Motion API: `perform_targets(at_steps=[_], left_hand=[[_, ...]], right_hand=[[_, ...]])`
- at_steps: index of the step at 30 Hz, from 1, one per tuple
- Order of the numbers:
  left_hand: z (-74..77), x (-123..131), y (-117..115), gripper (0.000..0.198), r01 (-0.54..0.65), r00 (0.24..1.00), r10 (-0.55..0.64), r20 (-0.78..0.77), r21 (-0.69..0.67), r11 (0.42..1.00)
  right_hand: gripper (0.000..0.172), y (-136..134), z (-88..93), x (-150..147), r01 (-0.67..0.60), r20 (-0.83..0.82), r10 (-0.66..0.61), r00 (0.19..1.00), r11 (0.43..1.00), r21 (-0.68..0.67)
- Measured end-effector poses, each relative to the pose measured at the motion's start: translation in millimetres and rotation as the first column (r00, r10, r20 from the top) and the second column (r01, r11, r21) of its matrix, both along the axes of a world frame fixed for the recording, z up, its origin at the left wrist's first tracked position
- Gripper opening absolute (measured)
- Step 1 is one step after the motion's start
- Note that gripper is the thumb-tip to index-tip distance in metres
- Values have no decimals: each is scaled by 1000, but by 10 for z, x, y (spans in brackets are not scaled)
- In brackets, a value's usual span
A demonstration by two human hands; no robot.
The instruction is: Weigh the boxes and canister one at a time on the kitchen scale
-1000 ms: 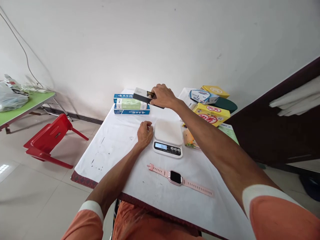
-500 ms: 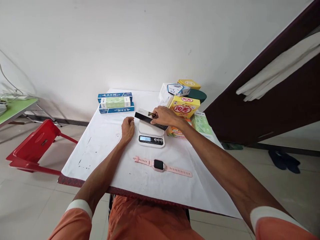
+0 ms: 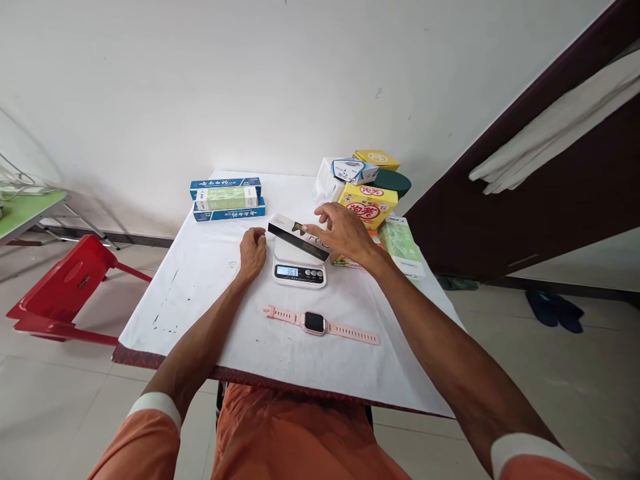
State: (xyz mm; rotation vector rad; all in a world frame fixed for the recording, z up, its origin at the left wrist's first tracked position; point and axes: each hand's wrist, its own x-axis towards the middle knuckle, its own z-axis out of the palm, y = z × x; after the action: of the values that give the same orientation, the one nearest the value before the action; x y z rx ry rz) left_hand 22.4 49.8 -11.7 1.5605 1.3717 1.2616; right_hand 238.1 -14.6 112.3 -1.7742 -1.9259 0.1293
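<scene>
A black-and-white box lies slantwise across the top of a white digital kitchen scale, whose lit display appears to read 363. Over the box's right end hovers my right hand, thumb and fingers apart, holding nothing. My left hand rests on the white cloth left of the scale, its fingers curled in and nothing seen in them. A pink smartwatch with its strap spread flat lies in front of the scale.
Two blue boxes with a light green box on them stand at the back left. At the back right are a yellow box, a blue-and-white box, a dark green lid and a green pack. A red chair stands left.
My right hand has let go of the box, opened its fingers and shifted slightly right. The box stays on the scale. My left hand stays beside the scale.
</scene>
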Motion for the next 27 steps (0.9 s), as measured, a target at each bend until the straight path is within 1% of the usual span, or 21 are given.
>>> perform_targets(at_steps=[1, 2, 4, 6, 7, 9, 11, 14, 19, 27], left_hand=[[3, -1, -3, 21, 1, 1000, -1, 0, 2, 1000], [5, -1, -5, 21, 2, 1000, -2, -2, 3, 1000], [9, -4, -7, 21, -1, 1000, 1, -5, 4, 1000], [14, -11, -10, 21, -8, 1000, 8, -2, 1, 1000], [18, -15, -11, 21, -15, 1000, 15, 0, 0, 1000], [25, -25, -14, 22, -28, 1000, 28, 5, 1, 1000], [31, -32, -17, 22, -32, 1000, 32, 1, 2, 1000], [38, -35, -18, 21, -20, 1000, 20, -5, -5, 1000], [44, -31, -13, 22, 2, 1000, -2, -1, -13, 1000], [62, -42, -29, 22, 19, 1000, -20, -13, -15, 1000]], right_hand=[[26, -80, -26, 39, 26, -80, -20, 997, 997, 74], [26, -160, -64, 80, 73, -162, -50, 986, 987, 142], [34, -293, -171, 163, 215, -318, -130, 939, 944, 249], [41, -371, -303, 237, 349, -435, -197, 879, 888, 301], [43, -390, -369, 268, 394, -474, -218, 853, 864, 312], [43, -402, -485, 314, 441, -514, -238, 824, 840, 317], [42, -408, -567, 339, 455, -509, -254, 822, 831, 320], [40, -436, -627, 351, 448, -462, -268, 846, 826, 341], [38, -457, -669, 336, 426, -375, -293, 879, 838, 342], [34, -447, -698, 271, 409, -358, -295, 886, 862, 299]])
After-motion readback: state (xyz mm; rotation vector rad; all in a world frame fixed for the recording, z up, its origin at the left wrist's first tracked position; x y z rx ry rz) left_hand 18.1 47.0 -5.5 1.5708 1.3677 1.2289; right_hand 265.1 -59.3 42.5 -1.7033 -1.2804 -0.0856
